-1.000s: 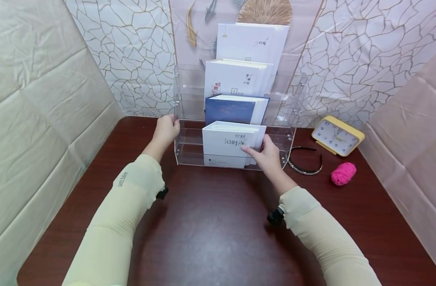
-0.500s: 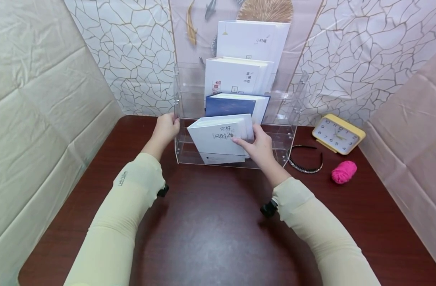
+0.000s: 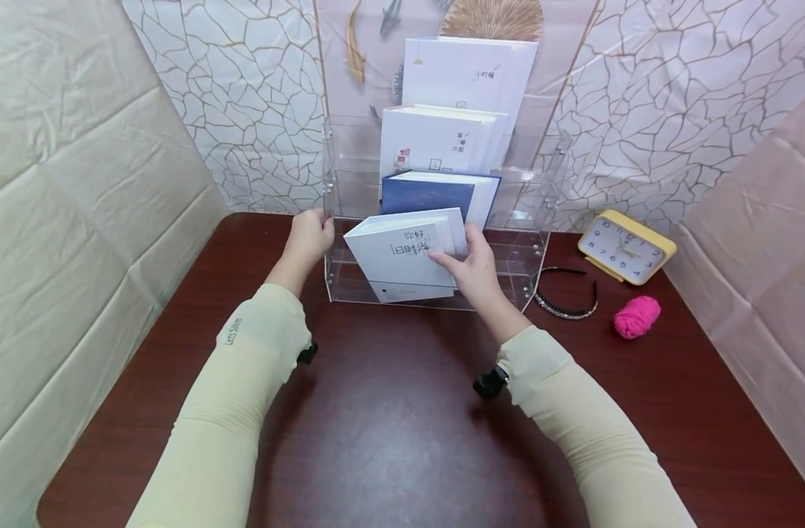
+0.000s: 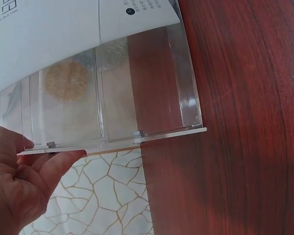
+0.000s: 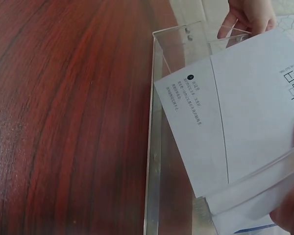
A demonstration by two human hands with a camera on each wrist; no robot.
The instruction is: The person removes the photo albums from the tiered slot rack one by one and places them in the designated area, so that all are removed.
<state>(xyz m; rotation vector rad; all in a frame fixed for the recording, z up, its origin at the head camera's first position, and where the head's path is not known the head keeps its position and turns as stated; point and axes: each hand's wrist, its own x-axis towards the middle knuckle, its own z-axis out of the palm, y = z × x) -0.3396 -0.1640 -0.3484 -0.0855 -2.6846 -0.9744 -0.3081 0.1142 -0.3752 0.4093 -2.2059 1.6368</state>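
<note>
In the head view my left hand grips the left side panel of a clear acrylic rack; the left wrist view shows the thumb on one side of the panel and fingers on the other. My right hand pinches the right edge of a white book that leans to the left in the rack's front tier. Its lower part sits behind the clear front strip. Behind it stand a blue book, a white book and another white book, each on a higher tier.
Right of the rack lie a black headband, a pink yarn ball and a yellow alarm clock. The dark red-brown table stretches in front, with fabric-covered walls around it.
My right hand has moved left and slightly up, tilting the front white book over to the left from upright. The left hand stays at the rack's side.
</note>
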